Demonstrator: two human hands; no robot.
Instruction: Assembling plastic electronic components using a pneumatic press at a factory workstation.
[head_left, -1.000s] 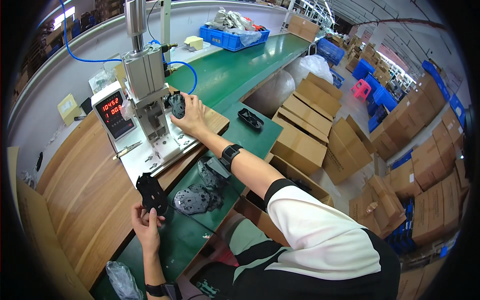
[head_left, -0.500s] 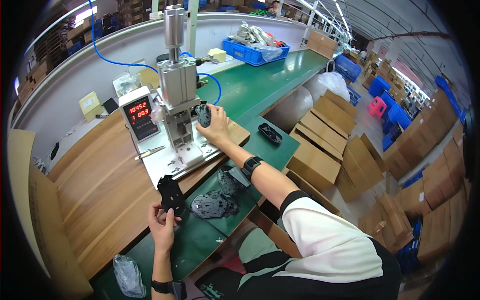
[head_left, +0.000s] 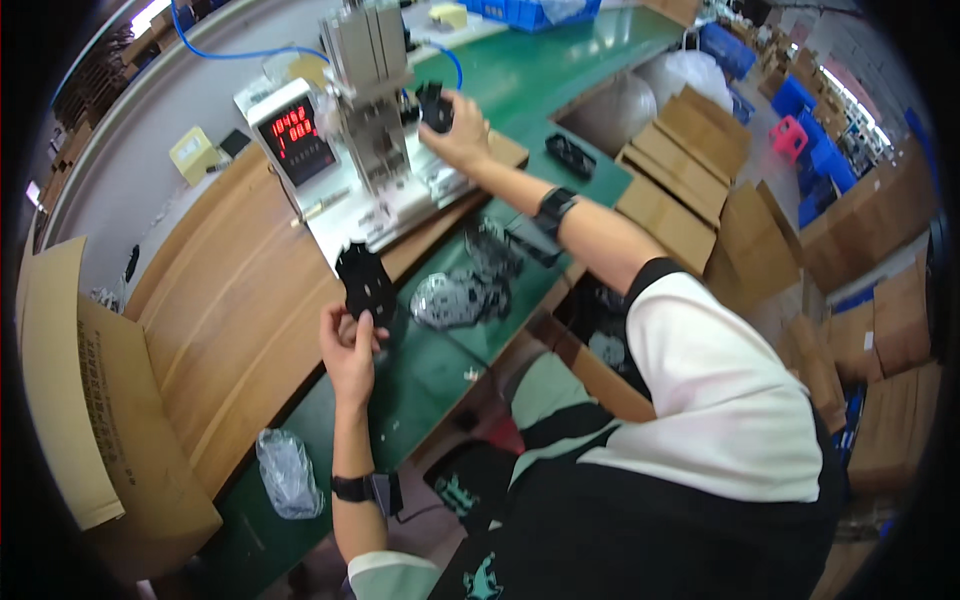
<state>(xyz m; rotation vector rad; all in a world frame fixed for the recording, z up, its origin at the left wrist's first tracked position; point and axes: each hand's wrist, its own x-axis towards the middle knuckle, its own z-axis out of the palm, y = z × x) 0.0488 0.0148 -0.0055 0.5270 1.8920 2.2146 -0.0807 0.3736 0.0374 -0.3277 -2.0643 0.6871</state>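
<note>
My left hand point(head_left: 350, 345) pinches a flat black plastic shell point(head_left: 368, 285) with cut-out slots, shaped like a computer mouse base. It is raised in front of the press's white base plate point(head_left: 390, 215). Beside the column of the bench press point(head_left: 370, 60), my right hand point(head_left: 462, 138) grips a smaller dark mouse shell part point(head_left: 434, 108), its fingers partly covering it. Several grey-black mouse shell parts lie on the green bench; one patterned shell point(head_left: 447, 300) is nearest my left hand, with another shell point(head_left: 490, 250) behind it.
A control box point(head_left: 293, 130) with red digits stands left of the press. Another black part point(head_left: 570, 155) lies at the bench's right. A clear plastic bag point(head_left: 290, 475) sits near the front edge. Cardboard boxes point(head_left: 665, 205) stand right; a large carton point(head_left: 110, 420) stands left.
The view has tilted down, so the bench and press appear higher. The part in my right hand has turned and now shows a darker face. My left hand still holds its shell.
</note>
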